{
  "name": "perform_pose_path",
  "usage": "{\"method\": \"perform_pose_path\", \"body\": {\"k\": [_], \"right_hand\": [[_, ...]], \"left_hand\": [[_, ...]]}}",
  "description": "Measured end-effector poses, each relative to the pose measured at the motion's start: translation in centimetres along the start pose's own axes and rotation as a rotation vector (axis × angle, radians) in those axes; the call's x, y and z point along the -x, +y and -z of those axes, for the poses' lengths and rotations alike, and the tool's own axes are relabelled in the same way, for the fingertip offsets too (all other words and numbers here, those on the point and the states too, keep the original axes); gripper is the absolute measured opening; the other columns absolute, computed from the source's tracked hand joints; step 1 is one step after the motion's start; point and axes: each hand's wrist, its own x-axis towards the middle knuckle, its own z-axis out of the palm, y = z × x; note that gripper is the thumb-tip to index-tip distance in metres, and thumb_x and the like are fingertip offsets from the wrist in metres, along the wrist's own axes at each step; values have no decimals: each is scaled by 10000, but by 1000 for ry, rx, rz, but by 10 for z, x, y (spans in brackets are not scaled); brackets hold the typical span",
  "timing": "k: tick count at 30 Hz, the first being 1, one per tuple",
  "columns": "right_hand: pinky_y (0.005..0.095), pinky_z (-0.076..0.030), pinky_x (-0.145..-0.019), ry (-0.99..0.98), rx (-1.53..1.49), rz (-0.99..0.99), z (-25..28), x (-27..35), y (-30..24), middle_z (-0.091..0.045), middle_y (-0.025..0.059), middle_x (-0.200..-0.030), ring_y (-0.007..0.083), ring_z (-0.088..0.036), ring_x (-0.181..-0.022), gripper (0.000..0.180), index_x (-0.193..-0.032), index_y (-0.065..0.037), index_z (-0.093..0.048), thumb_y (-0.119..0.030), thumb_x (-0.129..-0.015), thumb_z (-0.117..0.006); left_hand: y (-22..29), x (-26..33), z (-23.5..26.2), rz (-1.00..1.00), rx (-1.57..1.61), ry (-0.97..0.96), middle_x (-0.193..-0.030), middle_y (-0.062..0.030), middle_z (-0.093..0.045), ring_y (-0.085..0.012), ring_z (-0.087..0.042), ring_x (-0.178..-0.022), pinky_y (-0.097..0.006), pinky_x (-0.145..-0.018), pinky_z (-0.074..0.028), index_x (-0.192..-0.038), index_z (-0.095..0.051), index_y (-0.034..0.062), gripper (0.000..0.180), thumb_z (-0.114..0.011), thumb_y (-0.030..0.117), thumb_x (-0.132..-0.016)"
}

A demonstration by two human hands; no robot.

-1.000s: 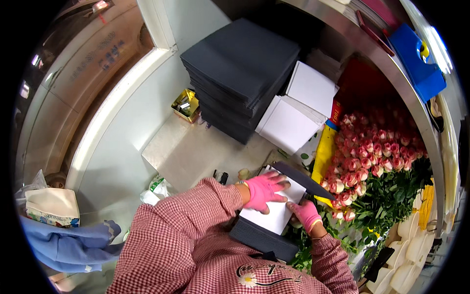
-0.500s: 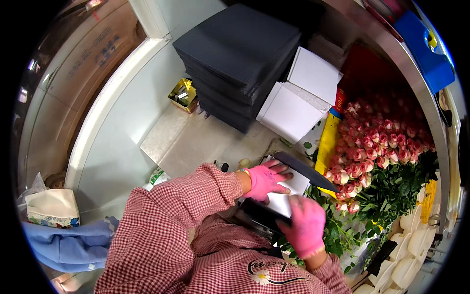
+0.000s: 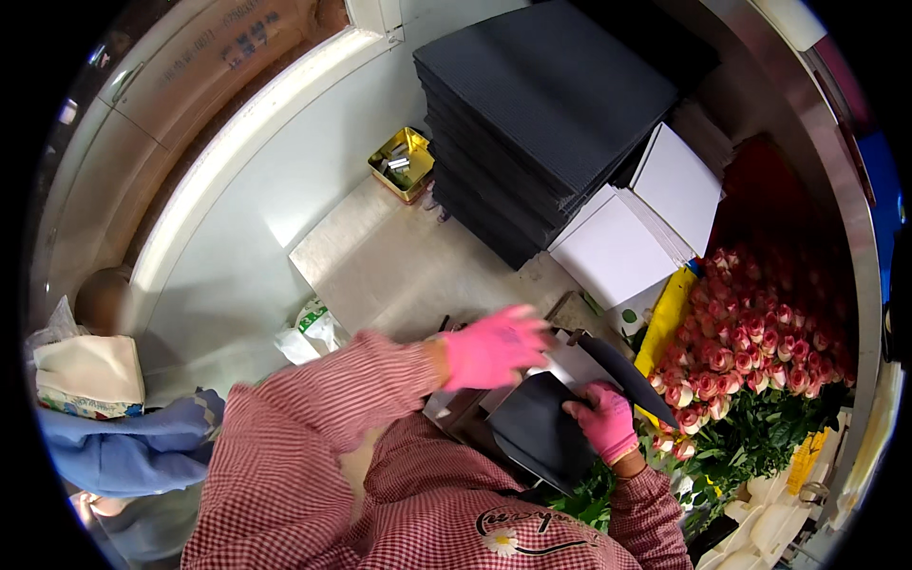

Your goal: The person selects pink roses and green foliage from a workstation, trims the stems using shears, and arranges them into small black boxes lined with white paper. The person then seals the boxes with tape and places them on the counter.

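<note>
My left hand [image 3: 494,350], in a pink glove, hovers above the work surface with its fingers apart, smeared by motion and holding nothing. On the right, my right hand [image 3: 605,418], also pink-gloved, pinches the edge of a dark cardboard piece [image 3: 540,432] in front of my body. Between the hands, white card [image 3: 573,363] shows in part beneath and behind that piece. A dark flap [image 3: 629,378] slants up at the right of the card, beside the roses. The lower part of this dark-and-white work is partly hidden by the cardboard.
A tall stack of black corrugated cardboard [image 3: 551,85] stands at the back, with white card stacks [image 3: 617,249] beside it. Pink-edged roses [image 3: 741,332] fill the right, behind a yellow strip [image 3: 668,313]. A gold tin [image 3: 404,161] holds small metal pieces. Blue cloth [image 3: 123,456] lies far left.
My left hand has lifted off the white card. My right hand now grips the dark cardboard, which covers much of the white card. The whole view has shifted somewhat.
</note>
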Motion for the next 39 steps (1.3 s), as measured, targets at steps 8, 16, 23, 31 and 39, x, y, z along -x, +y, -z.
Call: {"method": "perform_pose_path", "body": {"k": [8, 16, 23, 31, 39], "right_hand": [[438, -502, -833, 107, 276, 213, 21, -17, -25, -672, 132, -1015, 335, -647, -939, 357, -1060, -66, -691, -243, -759, -769], [442, -509, -712, 251, 656, 106, 41, 0, -68, -660, 110, -946, 311, -655, -826, 244, -1036, -106, -620, -257, -850, -669], [393, -542, -637, 317, 747, 224, -48, 28, -32, -697, 76, -896, 240, -690, -753, 257, -1071, -89, -647, -187, -845, -575], [395, -565, -773, 263, 674, 307, -52, 35, -34, -709, 137, -1093, 305, -706, -910, 373, -1181, -42, -624, -257, -876, -639], [467, -438, -1009, 284, 396, 516, -11, -16, 1, -555, 169, -1342, 366, -545, -1199, 515, -1318, -105, -554, -311, -858, -659]], "left_hand": [[58, 4, -79, 729, 612, 449, -1397, -250, -520, -390, -470, -1302, -417, -1091, -370, -1072, -681, -59, 580, -734, 456, -812], [71, -2, -73, 847, 675, 669, -1365, -239, -555, -380, -538, -1236, -387, -1047, -423, -1075, -668, -119, 537, -743, 334, -795], [75, -5, -85, 860, 654, 636, -1318, -232, -591, -377, -558, -1214, -408, -1032, -440, -1003, -686, -89, 436, -775, 264, -764], [68, -8, -98, 698, 1336, 959, -1308, -245, -591, -366, -521, -1258, -392, -1092, -373, -1027, -648, -88, 359, -554, 251, -960], [66, 9, -85, 569, 253, 647, -1320, -188, -567, -370, -444, -1297, -485, -1139, -263, -1028, -640, -40, 431, -681, 360, -874]]}}
